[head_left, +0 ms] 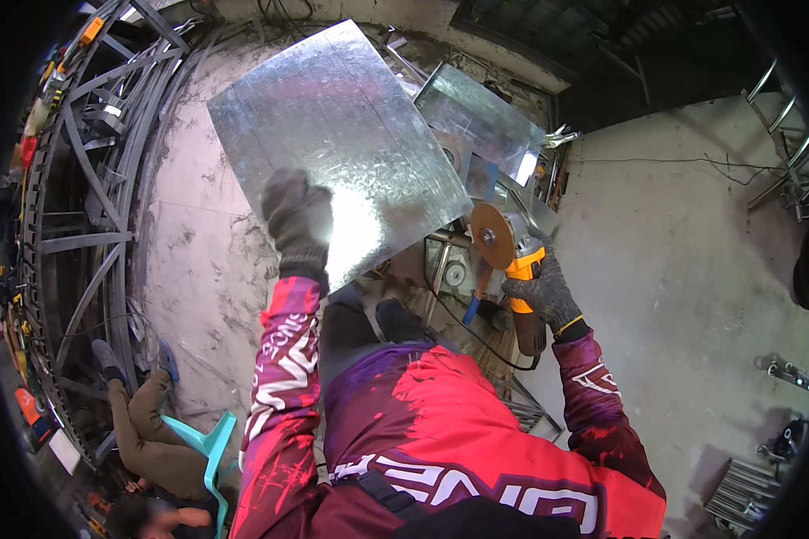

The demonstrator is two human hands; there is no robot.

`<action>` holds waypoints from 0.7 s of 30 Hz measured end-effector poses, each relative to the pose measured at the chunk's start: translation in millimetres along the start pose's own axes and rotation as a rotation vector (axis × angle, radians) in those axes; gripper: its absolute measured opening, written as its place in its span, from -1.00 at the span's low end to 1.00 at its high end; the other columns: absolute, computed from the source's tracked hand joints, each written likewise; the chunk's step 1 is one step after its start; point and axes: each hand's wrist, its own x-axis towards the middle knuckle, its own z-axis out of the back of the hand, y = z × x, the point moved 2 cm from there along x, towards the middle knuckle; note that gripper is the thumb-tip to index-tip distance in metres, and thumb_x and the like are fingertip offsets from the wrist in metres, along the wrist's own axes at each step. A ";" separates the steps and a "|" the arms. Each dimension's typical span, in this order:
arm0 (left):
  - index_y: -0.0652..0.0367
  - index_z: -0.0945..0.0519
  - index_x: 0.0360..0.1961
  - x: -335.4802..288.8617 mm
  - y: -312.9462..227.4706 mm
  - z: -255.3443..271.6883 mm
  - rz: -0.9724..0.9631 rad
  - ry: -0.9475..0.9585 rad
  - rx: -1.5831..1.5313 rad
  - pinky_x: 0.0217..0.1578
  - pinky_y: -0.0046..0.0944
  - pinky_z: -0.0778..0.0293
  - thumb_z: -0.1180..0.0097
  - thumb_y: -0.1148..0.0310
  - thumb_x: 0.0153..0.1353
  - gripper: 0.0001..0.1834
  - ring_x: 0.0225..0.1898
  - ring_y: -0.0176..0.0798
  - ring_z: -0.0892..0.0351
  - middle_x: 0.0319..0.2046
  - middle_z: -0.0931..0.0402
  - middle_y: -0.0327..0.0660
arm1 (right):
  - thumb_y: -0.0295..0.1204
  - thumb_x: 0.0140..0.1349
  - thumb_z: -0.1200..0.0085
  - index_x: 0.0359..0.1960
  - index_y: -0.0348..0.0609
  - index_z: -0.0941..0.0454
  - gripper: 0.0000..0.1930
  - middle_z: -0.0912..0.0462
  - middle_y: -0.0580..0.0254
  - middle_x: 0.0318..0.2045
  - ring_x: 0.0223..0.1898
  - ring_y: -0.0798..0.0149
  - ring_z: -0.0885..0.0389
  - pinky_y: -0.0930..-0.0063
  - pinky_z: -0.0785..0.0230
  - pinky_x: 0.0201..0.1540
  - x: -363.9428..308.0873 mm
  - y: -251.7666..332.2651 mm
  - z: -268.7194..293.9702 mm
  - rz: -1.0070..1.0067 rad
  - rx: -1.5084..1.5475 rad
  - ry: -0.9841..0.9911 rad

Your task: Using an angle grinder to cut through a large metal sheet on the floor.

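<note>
A broad, shiny metal sheet [351, 117] is tilted in front of me, with bright glare on its near part. My left hand [298, 220], in a dark grey glove, is closed over the sheet's left edge; its fingertips are partly hidden. In my right hand [553, 292], also gloved, is a yellow and black angle grinder [524, 262], gripped around its body. Its brown disc [492, 235] faces the sheet's right corner, close to it; whether they touch I cannot tell.
Another metal sheet [485, 117] lies beyond the first. A black cord [476, 337] loops below the grinder. Metal racking [85, 242] lines the left side. A person [157, 422] sits by a turquoise chair [211, 445] at lower left. Metal tubes [746, 490] lie at lower right.
</note>
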 end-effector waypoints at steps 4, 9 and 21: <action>0.00 -0.54 0.28 25.7 -31.2 -34.3 -0.042 0.210 0.057 0.46 0.19 -0.08 -0.11 0.08 0.31 -0.46 0.45 0.16 -0.25 0.40 -0.38 -0.05 | -0.51 -0.12 -0.57 0.37 -0.07 -0.23 -0.03 -0.55 0.18 0.13 0.08 0.22 -0.59 0.26 -0.52 0.16 6.9 2.6 2.4 -0.022 -0.198 0.027; -0.16 -0.18 0.57 39.5 -16.0 -64.2 -0.067 0.488 0.323 0.53 0.28 0.27 0.08 -0.15 0.41 -0.24 0.62 0.10 0.16 0.63 0.08 -0.18 | -0.53 -0.10 -0.50 0.40 -0.10 -0.23 -0.04 -0.55 0.19 0.13 0.11 0.25 -0.55 0.29 -0.47 0.18 10.5 19.4 -12.7 -0.030 -0.103 0.072; -0.23 -0.32 0.48 45.4 -20.0 -56.5 -0.076 0.454 0.348 0.51 0.36 0.27 0.05 -0.17 0.38 -0.31 0.62 0.01 0.13 0.59 -0.03 -0.22 | -0.52 -0.05 -0.49 0.40 -0.06 -0.26 -0.08 -0.57 0.22 0.10 0.08 0.26 -0.59 0.30 -0.50 0.16 18.7 17.5 -10.9 -0.055 -0.140 0.108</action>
